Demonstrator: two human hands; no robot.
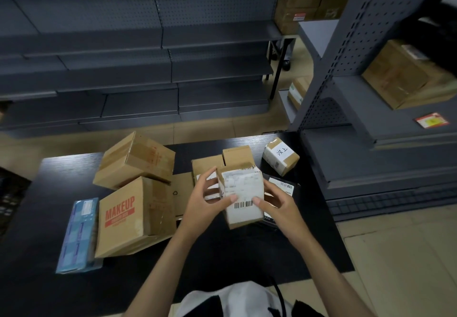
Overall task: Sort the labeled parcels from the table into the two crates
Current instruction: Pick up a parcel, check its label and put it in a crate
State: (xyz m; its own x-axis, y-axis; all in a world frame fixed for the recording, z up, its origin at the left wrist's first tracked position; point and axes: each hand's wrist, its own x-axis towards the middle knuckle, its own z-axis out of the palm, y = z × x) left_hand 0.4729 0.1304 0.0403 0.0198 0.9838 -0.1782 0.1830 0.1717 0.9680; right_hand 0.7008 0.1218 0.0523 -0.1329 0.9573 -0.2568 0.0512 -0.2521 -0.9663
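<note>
Left hand (206, 200) and right hand (277, 204), fingers curled, grip a labeled parcel (241, 196) above the desk (222, 254); nearby carton (128, 217) reads "MAKEUP".

My view is dim and flat over the black table (235, 254). Beyond it, the shelving (99, 44) bows and softens toward the edges.

Red block letters spell MAKEUP on the cardboard box (128, 217) at my nine o'clock; the smaller line beneath them is too blurred to read. At one o'clock, a small parcel (289, 166) bears a white label (282, 153) handwritten 汉上. The parcel (243, 188) I hold shows a barcode (243, 204); its print is too fine to read.
</note>
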